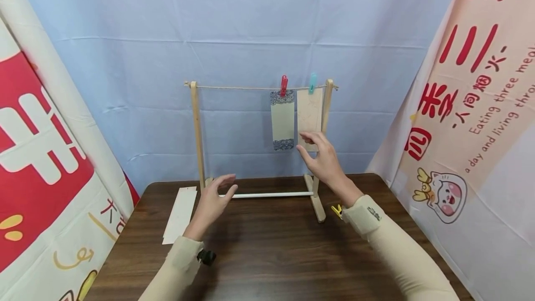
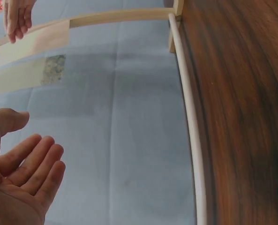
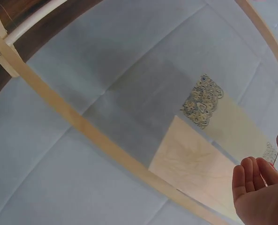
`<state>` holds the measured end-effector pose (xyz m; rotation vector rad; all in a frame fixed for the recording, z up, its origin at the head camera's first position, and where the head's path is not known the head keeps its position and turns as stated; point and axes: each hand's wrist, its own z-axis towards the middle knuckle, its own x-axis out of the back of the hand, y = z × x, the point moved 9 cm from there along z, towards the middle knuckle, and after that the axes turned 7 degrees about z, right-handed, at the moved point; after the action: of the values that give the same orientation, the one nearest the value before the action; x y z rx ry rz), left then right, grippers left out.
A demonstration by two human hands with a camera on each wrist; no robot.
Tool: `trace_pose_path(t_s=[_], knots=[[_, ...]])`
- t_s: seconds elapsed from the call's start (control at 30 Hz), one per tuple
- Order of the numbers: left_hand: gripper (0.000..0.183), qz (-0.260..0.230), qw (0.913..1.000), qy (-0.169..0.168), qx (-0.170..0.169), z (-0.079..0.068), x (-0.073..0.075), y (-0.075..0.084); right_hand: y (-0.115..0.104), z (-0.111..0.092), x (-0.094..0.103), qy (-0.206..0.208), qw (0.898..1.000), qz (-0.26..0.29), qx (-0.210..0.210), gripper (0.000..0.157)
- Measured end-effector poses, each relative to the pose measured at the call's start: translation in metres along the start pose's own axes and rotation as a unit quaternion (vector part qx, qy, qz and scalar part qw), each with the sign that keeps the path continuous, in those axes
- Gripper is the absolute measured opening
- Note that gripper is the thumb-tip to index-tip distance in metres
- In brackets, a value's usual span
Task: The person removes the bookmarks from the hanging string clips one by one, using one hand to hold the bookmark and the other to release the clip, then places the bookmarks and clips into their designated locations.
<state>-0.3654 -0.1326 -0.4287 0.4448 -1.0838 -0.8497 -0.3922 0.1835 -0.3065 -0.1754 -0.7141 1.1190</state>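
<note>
Two paper cards hang from a string [image 1: 238, 88] on a wooden stand [image 1: 197, 134]. A red clothespin [image 1: 284, 85] holds the card with dark patterned ends [image 1: 283, 120]. The plain beige card [image 1: 309, 110] hangs at its right from a light-blue clothespin [image 1: 312, 82]. My right hand [image 1: 323, 157] is raised in front of the beige card's lower part, its fingers relaxed and holding nothing. Lower down, my left hand [image 1: 213, 201] hovers by the stand's left side near the white crossbar [image 1: 271, 194], palm empty and fingers loosely bent in the left wrist view.
Pale card strips [image 1: 179, 215] lie at the table's left. A yellow clothespin [image 1: 336, 211] lies beside the stand's right foot [image 1: 315, 203], close to my right sleeve. Behind the brown table [image 1: 259, 245] hangs a light-blue cloth [image 1: 251, 22], with printed banners at both sides.
</note>
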Motion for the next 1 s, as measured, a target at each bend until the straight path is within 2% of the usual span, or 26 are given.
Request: trace_pose_path(t_s=[0.27,0.53,0.77,1.0], knots=[[0.036,-0.016,0.9997,0.01,-0.016,0.01,0.004,0.01,-0.014,0.011,0.002,-0.002,1.0,0.013,0.014,0.042],[0.038,-0.015,0.9996,0.005,-0.021,0.016,-0.001,0.019,-0.02,0.021,0.007,0.002,0.999,0.014,0.031,0.041],[0.039,-0.011,0.9993,-0.002,-0.036,0.024,-0.002,0.033,-0.023,0.031,0.007,-0.002,0.999,0.015,0.034,0.041],[0.04,-0.007,0.9993,-0.014,-0.034,0.034,-0.009,0.041,-0.03,0.042,0.007,-0.003,0.999,0.01,0.053,0.043]])
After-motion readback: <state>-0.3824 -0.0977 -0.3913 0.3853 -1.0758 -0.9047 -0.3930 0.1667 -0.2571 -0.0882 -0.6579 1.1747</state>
